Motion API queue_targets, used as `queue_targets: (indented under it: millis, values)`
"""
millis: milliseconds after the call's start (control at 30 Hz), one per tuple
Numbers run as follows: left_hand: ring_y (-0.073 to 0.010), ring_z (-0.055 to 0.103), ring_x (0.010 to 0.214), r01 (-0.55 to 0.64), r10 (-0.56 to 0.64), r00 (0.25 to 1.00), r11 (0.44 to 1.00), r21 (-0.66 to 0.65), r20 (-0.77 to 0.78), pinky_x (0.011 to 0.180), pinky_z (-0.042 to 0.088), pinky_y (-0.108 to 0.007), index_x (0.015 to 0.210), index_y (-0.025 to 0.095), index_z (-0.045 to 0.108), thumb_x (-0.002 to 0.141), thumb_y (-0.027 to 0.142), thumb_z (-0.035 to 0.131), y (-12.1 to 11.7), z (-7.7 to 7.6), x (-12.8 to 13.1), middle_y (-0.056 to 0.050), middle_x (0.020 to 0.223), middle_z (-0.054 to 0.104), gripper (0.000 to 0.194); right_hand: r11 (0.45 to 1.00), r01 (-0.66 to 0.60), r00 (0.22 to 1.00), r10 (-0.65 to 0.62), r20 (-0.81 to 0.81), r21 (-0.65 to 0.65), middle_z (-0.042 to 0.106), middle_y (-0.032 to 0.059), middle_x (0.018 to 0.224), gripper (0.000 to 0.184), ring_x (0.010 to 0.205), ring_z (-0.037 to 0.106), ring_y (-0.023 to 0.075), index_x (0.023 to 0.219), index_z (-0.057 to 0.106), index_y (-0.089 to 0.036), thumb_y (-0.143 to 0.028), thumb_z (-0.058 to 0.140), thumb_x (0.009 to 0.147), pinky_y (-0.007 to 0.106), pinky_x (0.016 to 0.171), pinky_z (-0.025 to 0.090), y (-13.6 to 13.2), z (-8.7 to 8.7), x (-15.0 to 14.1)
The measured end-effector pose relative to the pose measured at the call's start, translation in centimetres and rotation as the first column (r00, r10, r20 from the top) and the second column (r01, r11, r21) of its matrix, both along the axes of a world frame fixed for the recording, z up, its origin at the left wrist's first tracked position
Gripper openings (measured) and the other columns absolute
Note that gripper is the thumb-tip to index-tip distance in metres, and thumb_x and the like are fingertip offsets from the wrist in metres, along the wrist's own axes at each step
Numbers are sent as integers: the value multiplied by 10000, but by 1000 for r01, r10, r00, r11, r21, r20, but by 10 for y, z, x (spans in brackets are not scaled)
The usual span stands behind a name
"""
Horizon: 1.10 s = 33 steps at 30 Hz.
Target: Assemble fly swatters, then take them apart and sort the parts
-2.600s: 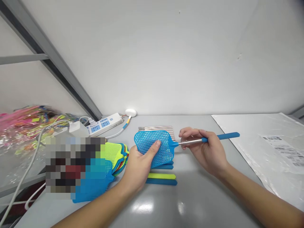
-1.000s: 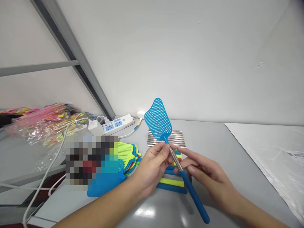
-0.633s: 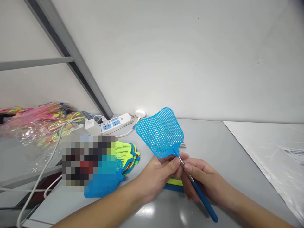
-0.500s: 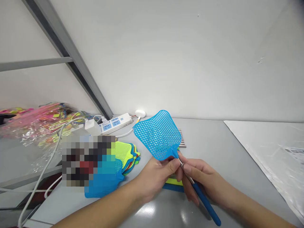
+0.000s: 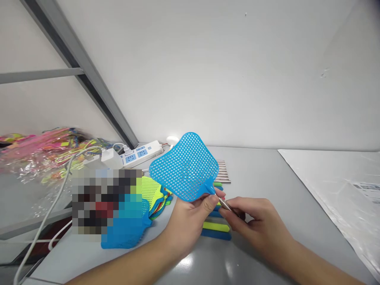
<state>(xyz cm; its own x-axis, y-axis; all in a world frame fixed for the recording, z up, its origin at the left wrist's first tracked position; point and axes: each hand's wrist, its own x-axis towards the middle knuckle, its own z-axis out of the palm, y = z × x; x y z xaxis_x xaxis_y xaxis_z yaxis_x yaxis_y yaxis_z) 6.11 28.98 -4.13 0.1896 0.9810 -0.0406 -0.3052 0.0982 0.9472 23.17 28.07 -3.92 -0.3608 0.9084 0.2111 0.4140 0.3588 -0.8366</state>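
A blue fly swatter (image 5: 187, 166) with a mesh head is held up over the table, its head tilted toward the upper left. My left hand (image 5: 192, 215) pinches it at the neck, just under the head. My right hand (image 5: 255, 221) is closed on its metal rod, thumb and fingers pressed together; the blue grip is hidden behind that hand. Beneath lie several blue and yellow-green handles (image 5: 216, 227). Behind the swatter are several metal rods (image 5: 224, 171), partly covered by its head. At the left is a stack of mesh swatter heads, a yellow-green one (image 5: 151, 192) showing.
A white power strip (image 5: 142, 154) with plugs and cables sits at the back left. Bagged colourful items (image 5: 44, 158) lie beyond it, near a grey metal frame (image 5: 97, 87). A blue swatter head (image 5: 124, 233) is partly under a blurred patch. A white plastic bag (image 5: 335, 186) covers the right side.
My right hand has shifted from alongside the grip to a closed hold on the metal rod. The swatter head has moved left, and its blue grip has gone out of sight.
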Motion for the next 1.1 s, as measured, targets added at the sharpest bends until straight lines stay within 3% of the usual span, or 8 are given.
queue_targets:
  millis: [133,233,367,467,567,767,900,1100]
  values:
    - [-212,647,942,-5,6,1000,999,42,-28,898,485,-334,936,192,701,837,335,696,2,3,-1,-48,947,702,174,999,15,997,-19,77,50,433,-29,571,267,525,335,106,755,644,-210,-386,531,921,252,507,282,1,1,2]
    - [-190,645,909,9,-8,999,999,36,-32,862,488,-300,944,198,702,835,365,697,3,2,-1,-37,933,701,199,988,-34,998,27,-49,-149,425,-42,549,294,519,352,105,759,613,-212,-450,537,914,245,510,290,2,6,4]
    - [-136,614,749,125,-124,992,992,-23,26,760,483,-251,877,187,688,836,396,692,0,-3,3,2,742,649,213,792,-325,894,80,-441,-516,455,-62,431,431,406,374,95,812,588,-206,-548,373,964,228,474,311,3,8,2]
    - [-140,602,708,204,-197,976,976,-75,98,753,482,-269,852,180,661,824,402,704,-2,-3,5,8,676,625,228,669,-499,775,59,-630,-551,479,-63,389,444,330,349,84,802,566,-193,-551,362,967,210,428,295,5,2,0]
    - [-172,619,772,164,-157,983,984,-72,90,811,479,-307,875,176,659,811,371,722,-4,-1,6,-14,731,656,215,636,-542,744,58,-666,-549,487,-66,386,398,313,345,80,759,550,-189,-521,440,950,202,409,298,9,-4,-1]
    - [-179,611,855,66,-65,998,995,-69,18,867,462,-313,811,170,664,847,334,684,-4,-3,7,-19,820,660,169,765,-395,868,129,-480,-508,507,-56,389,411,371,408,82,703,576,-185,-494,458,947,224,517,358,16,1,3]
    - [-118,553,719,-22,29,997,995,-93,67,742,460,-240,893,194,697,857,353,677,2,1,2,18,712,585,165,828,-271,953,158,-259,-491,527,-47,440,382,445,434,98,701,597,-195,-471,482,939,237,549,373,16,11,9]
    - [-79,411,637,-210,211,972,977,-21,101,650,389,-187,893,181,710,848,387,688,21,15,-13,43,634,433,213,941,-149,981,179,73,-304,516,-37,529,401,515,417,102,661,537,-202,-431,425,970,242,530,329,15,23,16]
